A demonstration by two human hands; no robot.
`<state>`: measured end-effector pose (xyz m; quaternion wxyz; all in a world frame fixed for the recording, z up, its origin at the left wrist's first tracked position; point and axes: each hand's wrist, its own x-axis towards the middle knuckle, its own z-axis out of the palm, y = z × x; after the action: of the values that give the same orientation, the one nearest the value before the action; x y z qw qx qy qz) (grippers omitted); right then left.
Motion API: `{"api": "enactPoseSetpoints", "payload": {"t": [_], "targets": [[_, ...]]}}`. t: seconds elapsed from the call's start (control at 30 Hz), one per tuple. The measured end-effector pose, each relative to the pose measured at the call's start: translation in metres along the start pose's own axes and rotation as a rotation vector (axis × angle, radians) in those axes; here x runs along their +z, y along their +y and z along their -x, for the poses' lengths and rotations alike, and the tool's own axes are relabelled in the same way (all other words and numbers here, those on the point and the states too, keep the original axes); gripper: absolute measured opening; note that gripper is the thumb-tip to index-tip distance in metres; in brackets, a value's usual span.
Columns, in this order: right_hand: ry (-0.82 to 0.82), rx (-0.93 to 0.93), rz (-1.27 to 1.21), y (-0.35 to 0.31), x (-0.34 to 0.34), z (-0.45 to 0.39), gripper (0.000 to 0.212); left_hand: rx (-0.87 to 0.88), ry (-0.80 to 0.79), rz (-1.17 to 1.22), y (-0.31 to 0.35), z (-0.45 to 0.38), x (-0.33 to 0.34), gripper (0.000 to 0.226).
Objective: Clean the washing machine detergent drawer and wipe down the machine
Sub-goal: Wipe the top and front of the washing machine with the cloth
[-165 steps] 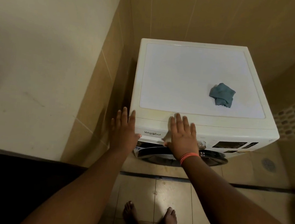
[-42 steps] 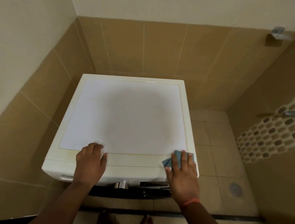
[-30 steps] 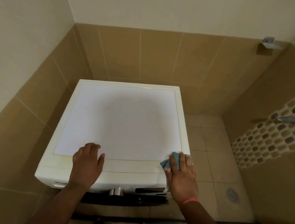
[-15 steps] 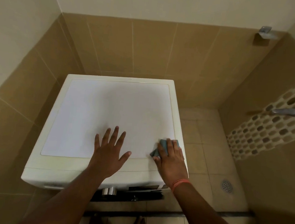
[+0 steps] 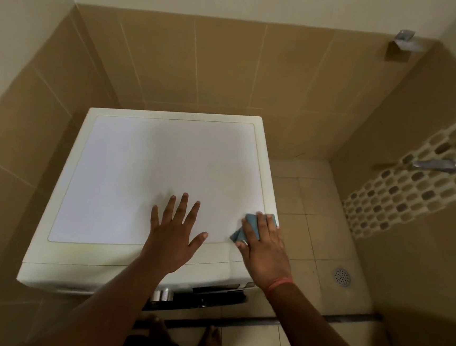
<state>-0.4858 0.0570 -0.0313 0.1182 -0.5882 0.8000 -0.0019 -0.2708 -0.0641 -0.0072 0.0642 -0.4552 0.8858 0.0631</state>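
While the right hand [image 5: 263, 247] presses flat fingers on the blue cloth [image 5: 255, 226] at the near right corner of the washing machine [image 5: 144, 171] top, the left hand [image 5: 173, 234] lies beside it w/ fingers spread & released, holding nothing. Cloth looks soft, light & floppy, prob. bunches if pushed from one edge, so best held under the whole palm. Lid looks smooth, hard & likely slick, so the flat left palm near the front edge seems a fair brace.
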Motion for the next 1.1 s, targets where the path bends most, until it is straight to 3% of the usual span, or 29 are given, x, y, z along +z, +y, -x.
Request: {"api": "enactPoseSetpoints", "payload": {"t": [0.2, 0.4, 0.5, 0.6, 0.7, 0.9, 0.97, 1.1], "targets": [[0.013, 0.191, -0.036, -0.036, 0.016, 0.058, 0.066, -0.021, -0.011, 0.026, -0.020, -0.016, 0.005, 0.083], [-0.055, -0.120, -0.026, -0.110, 0.026, 0.069, 0.070, 0.036, -0.014, 0.064, -0.027, -0.031, 0.008, 0.080], [-0.023, -0.086, 0.033, -0.089, 0.023, 0.069, 0.063, 0.095, 0.010, 0.069, -0.030, -0.038, 0.005, 0.078], [0.004, 0.166, 0.026, -0.057, 0.018, 0.069, 0.062, 0.119, 0.024, 0.070, -0.035, -0.043, 0.003, 0.077], [0.033, 0.347, -0.011, -0.071, 0.016, 0.060, 0.064, 0.111, 0.033, 0.084, -0.037, -0.044, 0.003, 0.075], [-0.023, -0.027, -0.004, -0.118, 0.015, 0.018, 0.065, 0.117, 0.053, 0.046, -0.046, -0.044, 0.007, 0.074], [0.010, 0.006, -0.002, -0.094, 0.010, -0.001, 0.063, 0.127, 0.065, 0.026, -0.053, -0.048, 0.008, 0.072], [0.037, 0.252, -0.005, -0.042, -0.002, -0.022, 0.063, 0.097, 0.073, -0.001, -0.061, -0.053, 0.009, 0.070]]}}
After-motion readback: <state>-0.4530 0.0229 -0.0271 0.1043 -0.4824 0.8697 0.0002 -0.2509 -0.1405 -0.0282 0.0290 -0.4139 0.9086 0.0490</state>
